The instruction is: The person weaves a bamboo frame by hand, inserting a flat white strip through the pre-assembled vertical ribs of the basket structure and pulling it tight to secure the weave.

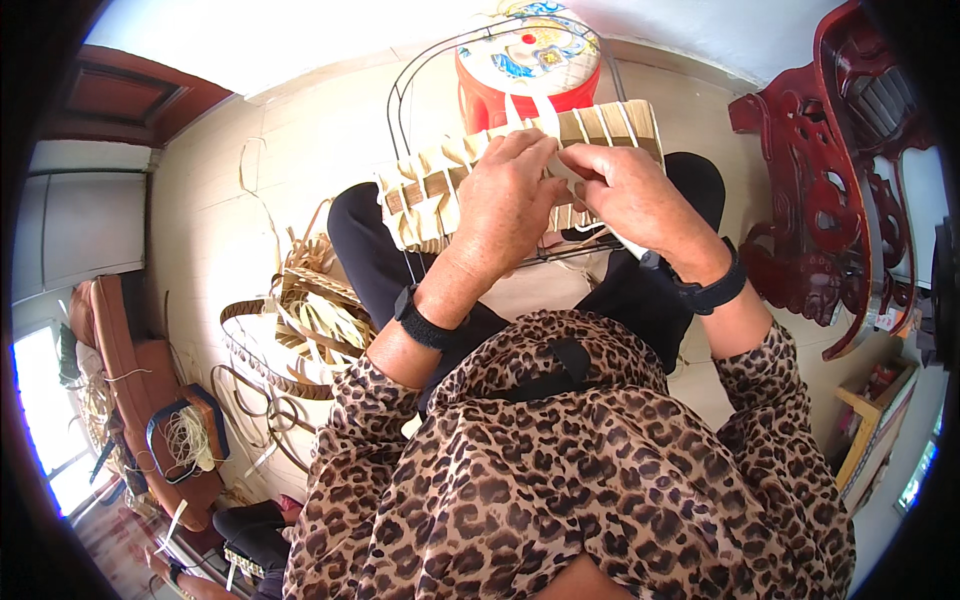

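Note:
A long woven piece (440, 190) of tan strips, crossed by pale bands, lies across my knees. It rests by a dark wire frame (398, 115) that arches up behind it. My left hand (508, 200) bends over the middle of the piece, its fingers closed on a flat white strip (546, 115) that sticks up past the far edge. Close beside it, my right hand (628, 195) is closed too, thumb and forefinger meeting near the same strip. The fingers partly hide what they pinch. A narrow white length (628, 243) shows under my right hand.
A red stool (480, 100) with a patterned top stands beyond the piece. Loose strips (320, 330) and coils lie on the floor at left. A brown bench (150, 390) holds more strips. Carved dark-red furniture (810, 200) stands at right. Another person's hand (158, 562) shows at lower left.

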A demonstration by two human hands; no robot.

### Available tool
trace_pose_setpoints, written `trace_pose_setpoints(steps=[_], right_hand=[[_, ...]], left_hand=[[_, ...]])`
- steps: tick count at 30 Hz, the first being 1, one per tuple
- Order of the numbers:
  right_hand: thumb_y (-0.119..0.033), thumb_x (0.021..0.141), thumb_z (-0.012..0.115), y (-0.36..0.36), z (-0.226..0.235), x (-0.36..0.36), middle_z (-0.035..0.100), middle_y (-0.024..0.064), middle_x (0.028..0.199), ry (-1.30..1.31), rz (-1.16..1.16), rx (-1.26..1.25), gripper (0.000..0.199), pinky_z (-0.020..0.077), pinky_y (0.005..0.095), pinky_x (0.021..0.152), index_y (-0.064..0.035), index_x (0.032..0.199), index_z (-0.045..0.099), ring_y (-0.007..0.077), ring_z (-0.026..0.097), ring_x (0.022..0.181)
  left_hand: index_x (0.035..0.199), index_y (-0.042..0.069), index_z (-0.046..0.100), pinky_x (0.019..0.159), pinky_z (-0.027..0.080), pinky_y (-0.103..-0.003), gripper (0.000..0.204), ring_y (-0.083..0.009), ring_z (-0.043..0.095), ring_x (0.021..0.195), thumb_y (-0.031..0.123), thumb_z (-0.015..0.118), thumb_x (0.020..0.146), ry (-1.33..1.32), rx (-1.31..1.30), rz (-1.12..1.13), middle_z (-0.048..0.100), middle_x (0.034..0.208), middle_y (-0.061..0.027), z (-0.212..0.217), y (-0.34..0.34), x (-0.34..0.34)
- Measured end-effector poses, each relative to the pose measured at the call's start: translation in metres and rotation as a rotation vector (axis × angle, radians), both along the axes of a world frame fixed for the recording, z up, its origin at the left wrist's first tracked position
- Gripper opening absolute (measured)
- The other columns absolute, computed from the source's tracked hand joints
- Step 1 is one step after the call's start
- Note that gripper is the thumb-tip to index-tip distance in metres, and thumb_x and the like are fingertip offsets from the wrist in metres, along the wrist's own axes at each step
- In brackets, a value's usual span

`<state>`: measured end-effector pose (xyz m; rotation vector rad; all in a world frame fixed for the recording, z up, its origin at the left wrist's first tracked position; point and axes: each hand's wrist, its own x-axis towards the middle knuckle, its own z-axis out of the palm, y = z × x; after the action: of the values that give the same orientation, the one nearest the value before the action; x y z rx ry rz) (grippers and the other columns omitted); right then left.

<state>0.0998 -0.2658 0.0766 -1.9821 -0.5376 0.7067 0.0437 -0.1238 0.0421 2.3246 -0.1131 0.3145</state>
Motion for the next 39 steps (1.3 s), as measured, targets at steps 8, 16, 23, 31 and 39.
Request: trace_pose_setpoints(steps=[8, 16, 23, 31, 39], right_hand=[[0.005, 0.073, 0.047, 0.003, -0.015, 0.015, 0.059, 0.0219, 0.075, -0.518, 0.262, 0.028, 0.023, 0.0448, 0.0424, 0.060, 0.0012, 0.094, 0.056, 0.0374, 0.057, 0.069], [0.001, 0.075, 0.054, 0.017, -0.010, 0.027, 0.055, 0.0162, 0.070, -0.695, 0.329, -0.077, 0.018, 0.0421, 0.0403, 0.056, -0.0036, 0.081, 0.038, 0.0367, 0.056, 0.070], [-0.003, 0.072, 0.059, 0.027, -0.013, 0.063, 0.055, 0.0144, 0.064, -0.890, 0.434, 0.139, 0.021, 0.0459, 0.0367, 0.055, -0.0050, 0.089, 0.046, 0.0293, 0.060, 0.066], [-0.015, 0.075, 0.064, 0.037, 0.023, 0.083, 0.059, 0.0082, 0.076, -1.283, 0.632, 0.070, 0.014, 0.0437, 0.0326, 0.059, -0.0021, 0.076, 0.060, 0.0226, 0.055, 0.064], [-0.020, 0.081, 0.059, 0.030, 0.017, 0.063, 0.053, 0.0067, 0.056, -0.627, 0.223, -0.193, 0.023, 0.0375, 0.0308, 0.049, -0.0020, 0.067, 0.059, 0.0184, 0.047, 0.049]], left_hand=[[0.098, -0.001, 0.060, 0.061, 0.048, -0.029, 0.027, -0.0214, 0.060, 0.068, 0.004, 0.063, 0.072, -0.045, -0.094, 0.155, 0.061, 0.094, -0.0143, -0.006, -0.004, -0.001], [0.086, 0.002, 0.060, 0.059, 0.046, -0.039, 0.014, -0.0333, 0.057, 0.067, 0.002, 0.057, 0.072, -0.103, -0.167, 0.232, 0.057, 0.075, -0.0158, -0.005, -0.009, 0.002], [0.093, 0.004, 0.058, 0.053, 0.045, -0.036, 0.020, -0.0306, 0.059, 0.060, -0.002, 0.053, 0.075, -0.126, -0.309, 0.362, 0.059, 0.068, -0.0142, -0.006, -0.004, 0.006], [0.112, 0.006, 0.052, 0.052, 0.047, -0.027, 0.033, -0.0158, 0.060, 0.057, -0.001, 0.053, 0.080, -0.219, 0.011, 0.315, 0.062, 0.070, -0.0096, 0.002, 0.001, 0.005], [0.121, 0.001, 0.044, 0.050, 0.047, -0.029, 0.042, -0.0159, 0.058, 0.054, -0.004, 0.051, 0.079, -0.311, 0.283, 0.353, 0.059, 0.066, -0.0067, 0.003, -0.001, 0.003]])
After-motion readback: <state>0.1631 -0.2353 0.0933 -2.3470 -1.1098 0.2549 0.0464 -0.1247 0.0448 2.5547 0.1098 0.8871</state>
